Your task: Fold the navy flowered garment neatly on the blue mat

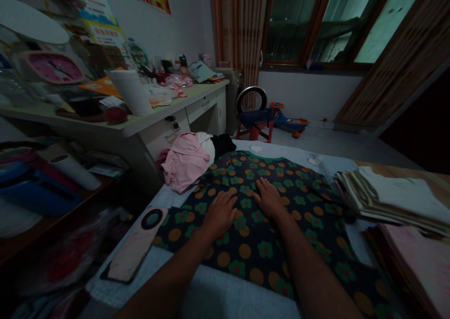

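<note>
Left hand [220, 214], right hand [269, 198] flat on floral fabric [246, 248]

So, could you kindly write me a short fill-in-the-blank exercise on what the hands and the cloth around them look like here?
The left hand and right hand rest flat on a dark floral fabric with orange dots and ____ flowers.
Beyond that fabric lies a crumpled ____ garment.
A stack of folded cloth lies to the ____ of the hands.

Missing words: green; pink; right.
</note>
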A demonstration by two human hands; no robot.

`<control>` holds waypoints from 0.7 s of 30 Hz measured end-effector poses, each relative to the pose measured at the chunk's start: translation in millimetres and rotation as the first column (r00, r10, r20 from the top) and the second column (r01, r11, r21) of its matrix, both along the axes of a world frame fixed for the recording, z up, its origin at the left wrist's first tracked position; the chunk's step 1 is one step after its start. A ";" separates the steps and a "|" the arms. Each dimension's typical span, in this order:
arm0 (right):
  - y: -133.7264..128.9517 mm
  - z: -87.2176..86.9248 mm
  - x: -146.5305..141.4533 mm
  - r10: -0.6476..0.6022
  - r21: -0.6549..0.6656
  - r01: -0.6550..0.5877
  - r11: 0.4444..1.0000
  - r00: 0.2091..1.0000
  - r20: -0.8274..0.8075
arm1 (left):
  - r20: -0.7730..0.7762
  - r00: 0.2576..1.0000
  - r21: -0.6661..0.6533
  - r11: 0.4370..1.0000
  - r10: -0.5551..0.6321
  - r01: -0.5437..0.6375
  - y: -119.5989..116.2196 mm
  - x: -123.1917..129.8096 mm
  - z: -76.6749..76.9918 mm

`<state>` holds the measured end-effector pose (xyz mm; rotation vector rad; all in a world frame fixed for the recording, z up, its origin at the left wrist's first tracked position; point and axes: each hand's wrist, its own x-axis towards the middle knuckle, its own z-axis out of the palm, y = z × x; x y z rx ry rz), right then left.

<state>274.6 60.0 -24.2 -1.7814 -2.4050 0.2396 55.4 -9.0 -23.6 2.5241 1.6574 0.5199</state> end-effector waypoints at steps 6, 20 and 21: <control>8.6 1.7 8.3 -0.128 -0.037 0.129 0.991 0.991 0.032 | 0.011 1.000 0.026 1.000 0.009 -0.009 -1.2 -0.8 -2.7; 18.8 -1.0 40.5 -0.233 0.031 0.232 0.972 0.973 0.001 | 0.067 0.997 0.010 1.000 0.023 -0.024 -0.2 -2.5 -5.7; 18.4 -1.3 38.0 -0.175 0.040 0.175 0.984 0.984 -0.019 | 0.073 0.997 0.008 1.000 0.023 -0.023 -0.1 -2.8 -5.7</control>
